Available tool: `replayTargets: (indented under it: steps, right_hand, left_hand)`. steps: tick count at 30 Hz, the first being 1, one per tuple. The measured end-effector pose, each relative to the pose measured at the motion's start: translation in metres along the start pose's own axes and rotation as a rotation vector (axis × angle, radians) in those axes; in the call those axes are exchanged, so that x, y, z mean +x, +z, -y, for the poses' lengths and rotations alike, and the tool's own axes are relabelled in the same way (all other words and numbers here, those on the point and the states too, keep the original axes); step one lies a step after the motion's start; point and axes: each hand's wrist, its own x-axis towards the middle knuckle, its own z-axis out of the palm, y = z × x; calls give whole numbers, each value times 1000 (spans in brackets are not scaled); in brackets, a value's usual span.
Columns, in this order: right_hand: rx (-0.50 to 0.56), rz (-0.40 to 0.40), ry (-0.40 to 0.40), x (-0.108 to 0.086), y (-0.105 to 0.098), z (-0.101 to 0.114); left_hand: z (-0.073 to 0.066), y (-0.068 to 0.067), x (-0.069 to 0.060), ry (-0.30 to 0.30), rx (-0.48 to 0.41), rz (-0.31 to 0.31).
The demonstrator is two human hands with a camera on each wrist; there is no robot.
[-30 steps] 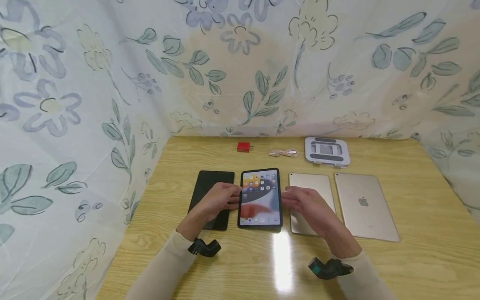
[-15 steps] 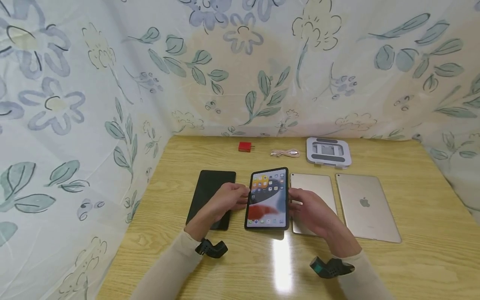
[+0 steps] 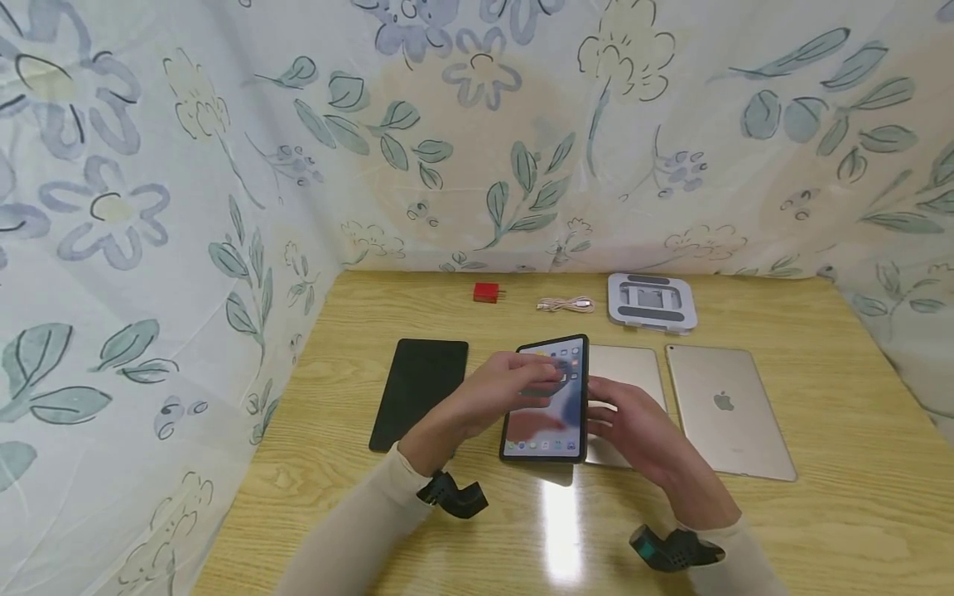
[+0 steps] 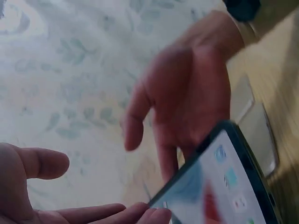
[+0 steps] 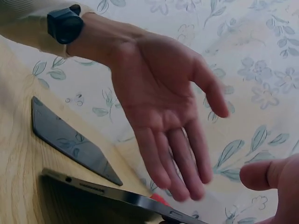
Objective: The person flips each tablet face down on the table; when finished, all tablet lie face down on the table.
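Observation:
A tablet (image 3: 547,422) with a lit screen of app icons is tilted, its right side raised off the table. My left hand (image 3: 503,389) is over the screen with fingers straight; whether they touch the glass I cannot tell. At the tablet's right edge, my right hand (image 3: 633,422) has its fingers behind the back, partly hidden, supporting it. The right thumb (image 4: 134,135) stands apart from the tablet in the left wrist view. From the right wrist view, the tablet's edge (image 5: 98,187) shows side-on below my left palm (image 5: 154,88).
A dark tablet (image 3: 421,381) lies at left. Two gold tablets lie face down at right, one (image 3: 633,364) partly behind my right hand, the other (image 3: 730,414) beyond it. Farther back are a red charger (image 3: 487,292), a coiled cable (image 3: 566,305) and a grey-white folding stand (image 3: 651,302).
The lit tablet has moved right and its right side has tipped up. My left hand has left its left edge and come over the screen; my right hand has stayed at the right edge.

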Motion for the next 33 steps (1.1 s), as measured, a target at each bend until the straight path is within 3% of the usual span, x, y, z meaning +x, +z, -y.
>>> replayTargets:
  steps: [5, 10, 16, 24, 33]
  right_hand:
    - [6, -27, -16, -6, 4, 6]
    - [-6, -39, -54, -10, 11, 12]
    - [-65, -37, -128, -16, 21, 21]
    - [-157, -56, -168, -16, 36, 32]
    - [-153, -53, -158, -5, 48, 33]
  left_hand:
    - [-10, 11, 4, -5, -40, 83]
    - [-15, 14, 5, -8, -49, 133]
    - [-23, 16, -3, -12, -38, 108]
    - [-30, 12, -12, 14, -67, 119]
    - [-31, 3, -19, 36, -70, 32]
